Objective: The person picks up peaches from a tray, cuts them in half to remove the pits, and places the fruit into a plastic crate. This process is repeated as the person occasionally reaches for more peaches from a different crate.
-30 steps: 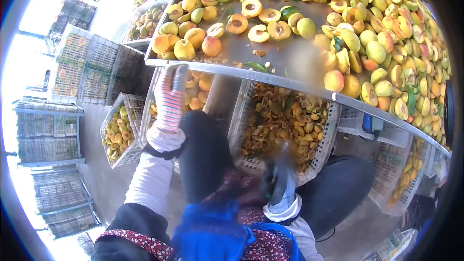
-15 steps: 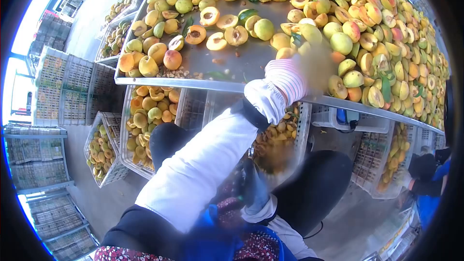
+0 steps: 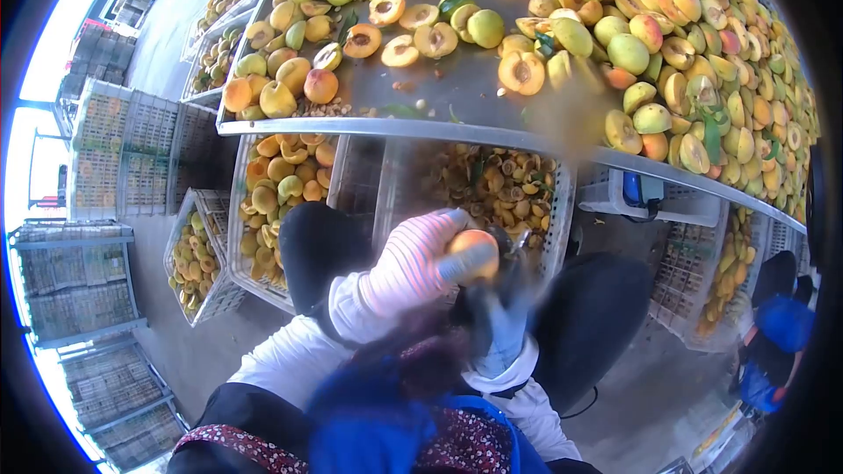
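Note:
My left hand (image 3: 408, 263), in a pink-and-white striped glove with grey fingertips, grips a peach (image 3: 479, 254) above my lap. Close beside it is my right hand (image 3: 505, 329), in a blue-grey glove and smeared by motion. Its fingers are wrapped round a dark tool (image 3: 518, 250) with a shiny metal tip, right at the peach; I cannot tell what kind of tool it is. Below and beyond both hands, a crate (image 3: 566, 219) between my knees holds cut fruit pieces (image 3: 500, 189).
A metal table (image 3: 351, 127) carries heaped peaches (image 3: 628, 53), many cut in half. Crates of fruit (image 3: 285, 184) stand under it and to the left. Stacked crates (image 3: 127, 154) line the left side. At the right edge a person (image 3: 781, 333) in blue is partly visible.
My left hand has come back from the table's edge to my lap and now has a peach in it. My right hand has risen towards it with the tool.

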Tool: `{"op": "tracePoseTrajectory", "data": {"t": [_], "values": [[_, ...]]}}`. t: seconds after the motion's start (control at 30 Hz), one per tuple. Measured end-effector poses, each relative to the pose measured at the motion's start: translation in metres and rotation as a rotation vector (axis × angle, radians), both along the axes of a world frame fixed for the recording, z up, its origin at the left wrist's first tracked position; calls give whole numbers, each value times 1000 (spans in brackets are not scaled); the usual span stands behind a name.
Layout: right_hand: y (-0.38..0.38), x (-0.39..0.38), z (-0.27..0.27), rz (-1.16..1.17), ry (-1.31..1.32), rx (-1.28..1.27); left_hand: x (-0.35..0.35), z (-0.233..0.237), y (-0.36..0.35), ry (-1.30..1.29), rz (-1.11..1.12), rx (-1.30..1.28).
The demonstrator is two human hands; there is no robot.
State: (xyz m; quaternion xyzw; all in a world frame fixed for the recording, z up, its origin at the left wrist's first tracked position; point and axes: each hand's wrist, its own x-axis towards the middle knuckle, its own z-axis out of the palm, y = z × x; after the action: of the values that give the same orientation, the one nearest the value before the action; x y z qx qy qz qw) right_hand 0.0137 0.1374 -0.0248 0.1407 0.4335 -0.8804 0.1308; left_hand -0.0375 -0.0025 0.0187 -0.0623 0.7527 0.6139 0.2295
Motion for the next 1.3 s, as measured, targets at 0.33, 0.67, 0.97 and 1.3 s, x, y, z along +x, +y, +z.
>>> {"op": "tracePoseTrajectory", "data": {"t": [0.33, 0.67, 0.97, 1.3], "values": [[-18, 1, 13, 397, 266, 632, 50, -17, -13, 170, 478, 279], [-66, -4, 36, 419, 297, 695, 80, -37, -42, 133, 755, 305], [-85, -32, 40, 499, 1142, 1177, 92, -11, -80, -342, 755, 1009], [-61, -153, 49, 370, 557, 1528, 84, -9, -96, -83, 644, 780]]}}
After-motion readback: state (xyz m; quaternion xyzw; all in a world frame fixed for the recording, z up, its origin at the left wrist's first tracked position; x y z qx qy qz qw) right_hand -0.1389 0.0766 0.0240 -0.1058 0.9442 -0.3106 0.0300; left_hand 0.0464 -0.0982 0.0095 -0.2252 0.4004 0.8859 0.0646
